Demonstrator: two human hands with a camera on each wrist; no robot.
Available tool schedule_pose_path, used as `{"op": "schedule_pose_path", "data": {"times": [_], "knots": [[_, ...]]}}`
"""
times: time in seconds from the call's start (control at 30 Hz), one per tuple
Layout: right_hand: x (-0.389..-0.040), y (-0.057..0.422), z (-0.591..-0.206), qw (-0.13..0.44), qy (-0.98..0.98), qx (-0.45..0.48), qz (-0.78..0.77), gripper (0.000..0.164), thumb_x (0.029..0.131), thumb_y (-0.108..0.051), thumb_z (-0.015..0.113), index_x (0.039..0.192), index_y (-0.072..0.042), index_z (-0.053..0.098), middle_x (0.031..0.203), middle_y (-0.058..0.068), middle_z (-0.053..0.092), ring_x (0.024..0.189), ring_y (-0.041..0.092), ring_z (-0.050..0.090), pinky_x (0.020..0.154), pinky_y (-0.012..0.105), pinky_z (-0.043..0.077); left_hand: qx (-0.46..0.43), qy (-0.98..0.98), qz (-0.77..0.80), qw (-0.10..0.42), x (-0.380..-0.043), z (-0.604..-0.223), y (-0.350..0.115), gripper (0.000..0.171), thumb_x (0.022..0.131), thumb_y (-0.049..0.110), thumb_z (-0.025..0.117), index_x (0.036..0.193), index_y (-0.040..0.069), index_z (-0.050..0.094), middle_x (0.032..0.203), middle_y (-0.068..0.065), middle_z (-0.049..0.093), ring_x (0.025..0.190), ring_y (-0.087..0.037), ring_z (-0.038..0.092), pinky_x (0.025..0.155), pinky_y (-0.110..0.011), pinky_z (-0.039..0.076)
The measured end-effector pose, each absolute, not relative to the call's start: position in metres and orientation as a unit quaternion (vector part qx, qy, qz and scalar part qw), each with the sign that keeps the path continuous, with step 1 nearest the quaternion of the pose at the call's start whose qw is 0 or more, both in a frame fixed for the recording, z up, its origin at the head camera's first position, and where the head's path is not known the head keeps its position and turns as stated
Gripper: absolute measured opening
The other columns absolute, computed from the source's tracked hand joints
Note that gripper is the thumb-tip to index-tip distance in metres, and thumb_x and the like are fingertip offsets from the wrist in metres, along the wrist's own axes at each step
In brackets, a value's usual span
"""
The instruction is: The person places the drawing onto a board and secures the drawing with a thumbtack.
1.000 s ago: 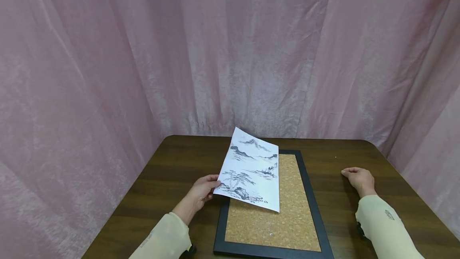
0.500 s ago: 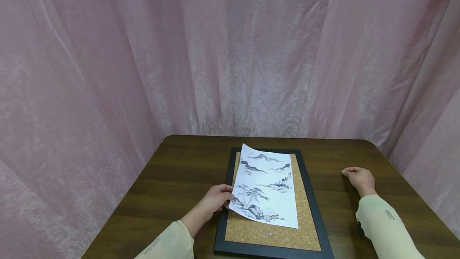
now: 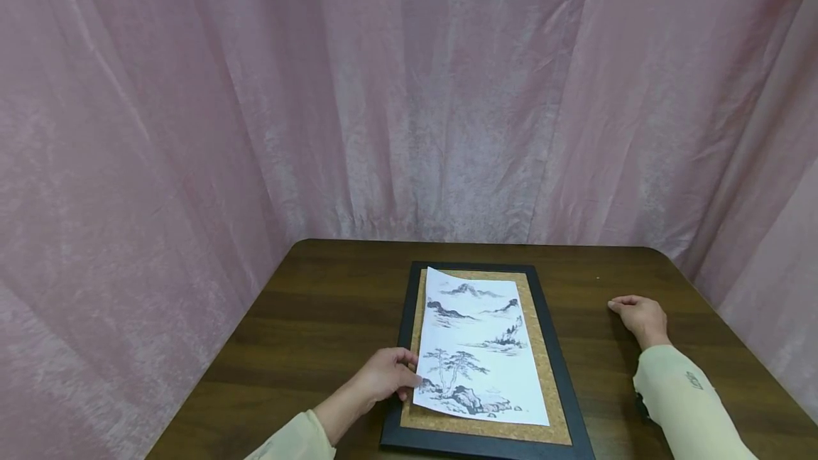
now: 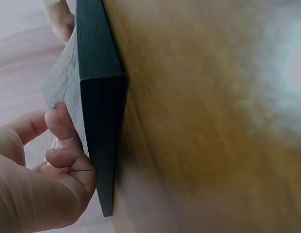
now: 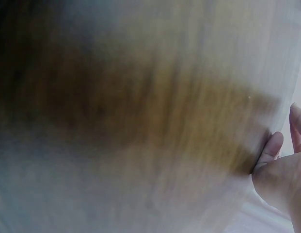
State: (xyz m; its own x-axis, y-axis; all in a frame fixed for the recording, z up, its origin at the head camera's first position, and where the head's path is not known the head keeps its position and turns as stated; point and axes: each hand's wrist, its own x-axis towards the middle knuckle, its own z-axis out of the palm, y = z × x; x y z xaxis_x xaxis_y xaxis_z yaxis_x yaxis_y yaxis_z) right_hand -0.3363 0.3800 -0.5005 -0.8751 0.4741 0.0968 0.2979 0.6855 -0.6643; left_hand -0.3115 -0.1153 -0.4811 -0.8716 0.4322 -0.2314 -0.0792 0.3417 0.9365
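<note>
A white sheet of paper (image 3: 479, 346) printed with an ink landscape of mountains, pines and rocks lies over a cork board (image 3: 556, 410) with a black frame (image 3: 554, 332). My left hand (image 3: 385, 377) pinches the sheet's left edge near its lower corner, at the frame's left side. In the left wrist view, the fingers (image 4: 63, 124) hold the paper edge just above the frame's thick dark side (image 4: 102, 131). Off to the right, my right hand (image 3: 641, 319) rests on the table with loosely curled fingers, holding nothing. In the right wrist view, that hand (image 5: 281, 177) shows at the right edge.
The dark brown wooden table (image 3: 319, 304) has rounded far corners. Behind it and along both sides hang pink velvet curtains (image 3: 409, 105). A tiny pale speck (image 3: 597, 277) sits on the table at the back right.
My left hand has moved the sheet to the right and toward me, lowering it from a tilted, raised position onto the cork. The right hand and the framed board have stayed put.
</note>
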Motion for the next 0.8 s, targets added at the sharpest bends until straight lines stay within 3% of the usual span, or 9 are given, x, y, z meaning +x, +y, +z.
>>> {"op": "schedule_pose_path", "data": {"times": [0.3, 0.53, 0.7, 0.8], "knots": [[-0.367, 0.384, -0.502, 0.122, -0.912, -0.197, 0.337, 0.033, 0.088, -0.029, 0.057, 0.098, 0.001, 0.067, 0.109, 0.023, 0.059, 0.098, 0.043, 0.049, 0.084, 0.048, 0.032, 0.102, 0.793, 0.549, 0.245, -0.315, -0.479, -0.116, 0.025, 0.073, 0.005, 0.073, 0.095, 0.003, 0.060, 0.064, -0.007, 0.063, 0.047, -0.015, 0.051, 0.051, -0.031, 0.046], [-0.368, 0.386, -0.502, 0.112, -0.912, -0.198, 0.342, 0.034, 0.089, -0.030, 0.056, 0.098, 0.001, 0.067, 0.110, 0.023, 0.058, 0.099, 0.043, 0.048, 0.085, 0.050, 0.031, 0.121, 0.809, 0.523, 0.240, -0.314, -0.476, -0.120, 0.024, 0.075, 0.013, 0.073, 0.093, 0.004, 0.061, 0.067, -0.009, 0.064, 0.050, -0.018, 0.054, 0.052, -0.034, 0.046], [-0.367, 0.386, -0.501, 0.106, -0.910, -0.198, 0.349, 0.036, 0.089, -0.032, 0.056, 0.098, 0.001, 0.067, 0.111, 0.024, 0.057, 0.099, 0.043, 0.047, 0.084, 0.050, 0.032, 0.160, 0.841, 0.475, 0.201, -0.325, -0.472, -0.127, 0.018, 0.080, 0.024, 0.069, 0.085, 0.008, 0.064, 0.068, -0.007, 0.062, 0.059, -0.020, 0.056, 0.050, -0.033, 0.047], [-0.367, 0.386, -0.500, 0.103, -0.906, -0.204, 0.357, 0.037, 0.089, -0.032, 0.056, 0.099, 0.002, 0.067, 0.111, 0.024, 0.057, 0.099, 0.043, 0.046, 0.084, 0.050, 0.032, 0.176, 0.867, 0.436, 0.162, -0.336, -0.472, -0.127, 0.020, 0.080, 0.026, 0.069, 0.089, 0.009, 0.064, 0.072, -0.004, 0.059, 0.061, -0.019, 0.053, 0.052, -0.032, 0.044]]}}
